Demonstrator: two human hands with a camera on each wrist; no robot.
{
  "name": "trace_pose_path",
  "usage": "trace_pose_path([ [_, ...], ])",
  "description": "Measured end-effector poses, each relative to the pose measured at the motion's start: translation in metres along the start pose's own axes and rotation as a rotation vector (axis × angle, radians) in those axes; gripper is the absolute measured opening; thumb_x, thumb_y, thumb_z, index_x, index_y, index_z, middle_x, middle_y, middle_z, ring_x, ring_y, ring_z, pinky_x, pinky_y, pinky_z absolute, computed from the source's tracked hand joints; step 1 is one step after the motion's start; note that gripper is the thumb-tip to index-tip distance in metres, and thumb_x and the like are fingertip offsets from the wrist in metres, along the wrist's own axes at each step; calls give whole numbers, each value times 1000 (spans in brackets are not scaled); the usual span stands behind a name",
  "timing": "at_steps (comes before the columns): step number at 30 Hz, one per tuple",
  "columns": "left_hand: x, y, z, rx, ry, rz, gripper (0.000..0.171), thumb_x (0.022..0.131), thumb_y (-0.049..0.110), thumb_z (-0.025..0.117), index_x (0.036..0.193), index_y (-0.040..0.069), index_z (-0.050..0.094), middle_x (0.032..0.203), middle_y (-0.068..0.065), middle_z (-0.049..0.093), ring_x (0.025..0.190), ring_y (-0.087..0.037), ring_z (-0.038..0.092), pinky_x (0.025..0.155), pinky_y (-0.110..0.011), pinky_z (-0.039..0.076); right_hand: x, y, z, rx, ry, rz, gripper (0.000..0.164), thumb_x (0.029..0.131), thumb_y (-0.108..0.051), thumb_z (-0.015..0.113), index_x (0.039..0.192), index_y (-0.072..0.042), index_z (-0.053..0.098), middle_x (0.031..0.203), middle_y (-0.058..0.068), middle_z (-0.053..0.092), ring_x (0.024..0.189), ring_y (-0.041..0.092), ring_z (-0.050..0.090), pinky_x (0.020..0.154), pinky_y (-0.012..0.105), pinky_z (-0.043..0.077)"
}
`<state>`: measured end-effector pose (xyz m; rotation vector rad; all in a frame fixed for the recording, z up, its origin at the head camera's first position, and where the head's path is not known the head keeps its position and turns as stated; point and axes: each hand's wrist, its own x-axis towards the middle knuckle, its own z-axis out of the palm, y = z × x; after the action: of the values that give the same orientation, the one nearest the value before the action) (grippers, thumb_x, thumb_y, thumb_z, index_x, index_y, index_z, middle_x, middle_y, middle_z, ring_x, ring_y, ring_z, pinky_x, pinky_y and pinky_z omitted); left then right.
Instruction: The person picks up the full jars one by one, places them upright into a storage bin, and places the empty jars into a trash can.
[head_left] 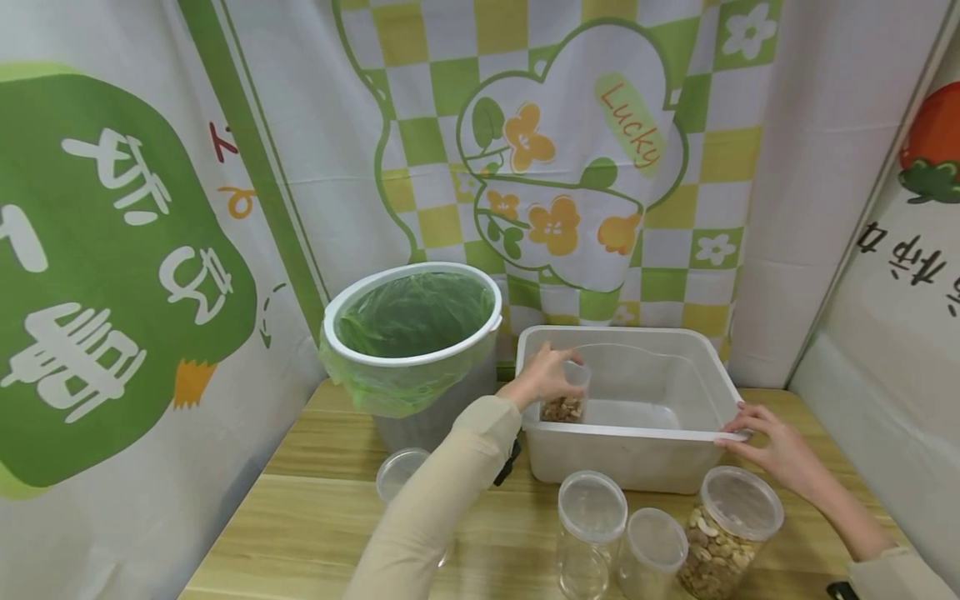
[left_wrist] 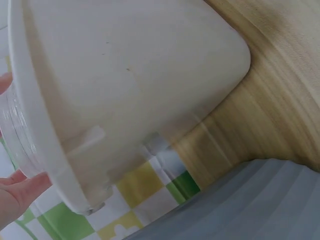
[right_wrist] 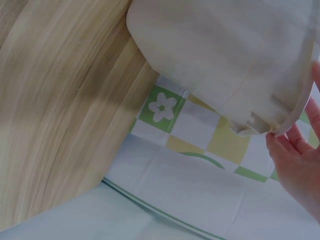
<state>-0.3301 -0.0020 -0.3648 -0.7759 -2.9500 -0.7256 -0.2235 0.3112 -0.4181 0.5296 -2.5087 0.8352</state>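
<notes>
My left hand point(head_left: 546, 375) grips a clear jar point(head_left: 564, 407) of brown nut pieces, upright at the left end inside a white plastic tub point(head_left: 622, 460). In the left wrist view, the left fingers point(left_wrist: 22, 192) curl about the jar point(left_wrist: 20, 135) just past the rim; its nuts are hidden there. At the tub's front right corner, my right hand point(head_left: 780, 448) pinches the rim. The right wrist view has the right thumb point(right_wrist: 280, 155) against the outside of the tub point(right_wrist: 220, 60), the other fingers over the edge.
Left of the tub stands a bin point(head_left: 412, 360) with a green liner point(head_left: 401, 396). In front are an empty lidded jar point(head_left: 588, 542), a smaller lidded jar point(head_left: 652, 550) and a large jar of mixed nuts point(head_left: 720, 546). Another clear lidded jar point(head_left: 400, 471) is partly behind my left sleeve.
</notes>
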Motion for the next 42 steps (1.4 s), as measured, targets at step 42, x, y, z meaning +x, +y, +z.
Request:
trace_pose_path([
  [42, -51, 55, -36, 89, -192, 104, 44, 85, 40, 55, 122, 16, 52, 124, -9, 49, 116, -23, 42, 93, -33, 36, 0, 1, 1, 29, 3, 10, 13, 70, -13, 73, 78, -11, 63, 97, 13, 51, 114, -8, 30, 77, 59, 35],
])
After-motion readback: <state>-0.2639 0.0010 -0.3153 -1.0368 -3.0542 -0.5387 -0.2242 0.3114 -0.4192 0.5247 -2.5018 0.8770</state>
